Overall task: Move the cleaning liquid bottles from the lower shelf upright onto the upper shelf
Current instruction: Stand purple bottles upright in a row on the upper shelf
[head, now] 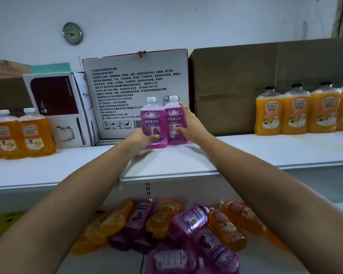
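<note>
Our left hand is wrapped around the lower body of a purple bottle, thumb across its front, and our right hand grips a second purple bottle from the side, forefinger reaching up toward its shoulder. Both bottles stand upright and touch each other on the upper shelf, white caps up, just in front of a white printed carton. On that white shelf, orange bottles stand in a row to the right before a brown cardboard box, and more orange bottles stand to the left. Below, on the lower shelf, purple and orange bottles lie on their sides in a loose heap. A round clock hangs on the pale wall.
</note>
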Action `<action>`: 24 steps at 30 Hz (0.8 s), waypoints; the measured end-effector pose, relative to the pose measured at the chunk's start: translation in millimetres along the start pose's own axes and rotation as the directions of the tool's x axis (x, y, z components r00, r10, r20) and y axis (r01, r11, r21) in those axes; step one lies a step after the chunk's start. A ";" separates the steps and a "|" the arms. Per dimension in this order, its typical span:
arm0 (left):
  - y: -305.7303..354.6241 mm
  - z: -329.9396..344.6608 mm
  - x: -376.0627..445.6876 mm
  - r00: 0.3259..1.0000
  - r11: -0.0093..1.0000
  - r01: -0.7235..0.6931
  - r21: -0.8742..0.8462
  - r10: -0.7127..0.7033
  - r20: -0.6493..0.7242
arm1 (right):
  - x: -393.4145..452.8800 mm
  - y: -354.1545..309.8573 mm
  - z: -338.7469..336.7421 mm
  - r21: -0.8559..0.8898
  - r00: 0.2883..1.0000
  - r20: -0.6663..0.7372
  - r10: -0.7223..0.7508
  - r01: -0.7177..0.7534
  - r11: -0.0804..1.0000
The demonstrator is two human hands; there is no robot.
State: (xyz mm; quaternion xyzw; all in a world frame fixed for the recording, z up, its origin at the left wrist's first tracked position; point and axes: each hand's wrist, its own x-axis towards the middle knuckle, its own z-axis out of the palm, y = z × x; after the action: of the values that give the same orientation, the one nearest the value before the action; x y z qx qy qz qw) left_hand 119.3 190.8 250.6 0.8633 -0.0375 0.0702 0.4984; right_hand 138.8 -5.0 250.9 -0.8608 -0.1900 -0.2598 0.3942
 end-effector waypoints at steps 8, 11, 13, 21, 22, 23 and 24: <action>1.5 1.5 23.3 0.997 0.984 0.006 -0.175 -0.019 -0.075 | 12.1 7.5 7.0 -0.162 0.993 -0.107 -0.038 0.021 0.986; -3.2 0.1 28.5 0.997 0.979 0.013 -0.202 -0.029 -0.078 | 14.7 10.4 6.0 -0.168 0.992 -0.112 -0.051 0.031 0.985; -7.2 -2.7 32.3 0.995 0.974 0.012 -0.227 -0.034 -0.093 | 13.7 13.0 0.3 -0.153 0.993 -0.109 -0.046 0.028 0.988; -12.7 -3.7 39.1 0.993 0.980 0.016 -0.197 -0.039 -0.113 | -0.8 14.7 -24.1 0.020 0.998 -0.046 -0.032 0.033 0.999; -11.2 -2.4 38.7 0.993 0.981 0.013 -0.194 -0.035 -0.109 | -0.9 14.3 -24.1 0.025 0.999 -0.040 -0.031 0.032 0.999; -10.4 -0.8 38.8 0.994 0.981 0.011 -0.193 -0.032 -0.104 | -0.3 14.2 -23.4 0.027 0.999 -0.036 -0.029 0.030 0.999; -10.6 0.5 38.4 0.995 0.981 0.008 -0.191 -0.027 -0.099 | 0.7 14.4 -22.3 0.030 0.999 -0.033 -0.027 0.028 0.999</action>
State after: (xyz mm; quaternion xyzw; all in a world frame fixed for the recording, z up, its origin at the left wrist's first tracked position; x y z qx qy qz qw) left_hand 158.7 195.9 247.4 0.8072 -0.0113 0.1056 0.5806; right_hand 140.4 -31.2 255.3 -0.8478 -0.1993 -0.2762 0.4064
